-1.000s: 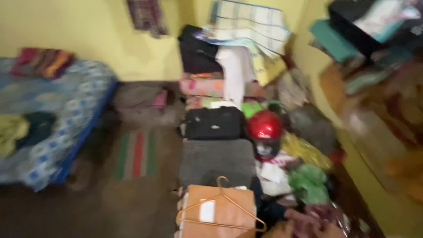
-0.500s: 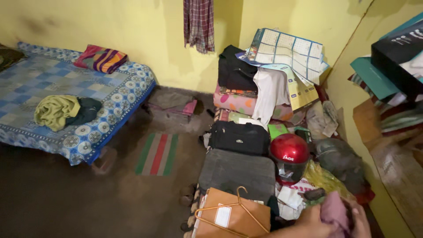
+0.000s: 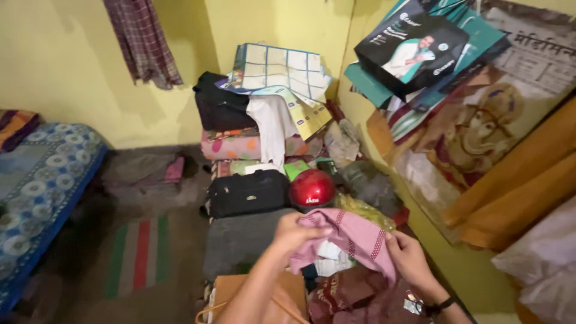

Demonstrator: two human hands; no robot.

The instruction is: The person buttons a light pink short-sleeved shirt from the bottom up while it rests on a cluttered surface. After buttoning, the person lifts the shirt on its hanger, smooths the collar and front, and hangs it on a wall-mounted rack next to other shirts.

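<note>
We have the pink cloth (image 3: 354,237) lifted in both hands above the heap of belongings, each hand clamped on one side of it: our left hand (image 3: 294,231) pinches the near left corner, our right hand (image 3: 408,258) grips the right edge, and the fabric sags loosely between them with its dark red patterned border showing. It hangs just in front of the red helmet (image 3: 312,189) and over a maroon garment (image 3: 354,297) that lies at the bottom of the view. As far as we can judge, the cloth is picked up and partly spread but not folded or laid anywhere; it is crumpled in the middle, so the straightening looks only begun. Around it the pile looks untouched: the black bag (image 3: 246,193) sits just left of the helmet, the grey suitcase (image 3: 240,240) lies below the bag, and a brown folder (image 3: 258,297) with a hanger (image 3: 204,313) on it lies nearest us. Behind, folded bedding (image 3: 234,146) carries a white shirt (image 3: 270,129). The bed (image 3: 42,180) stands well apart at left.
</note>
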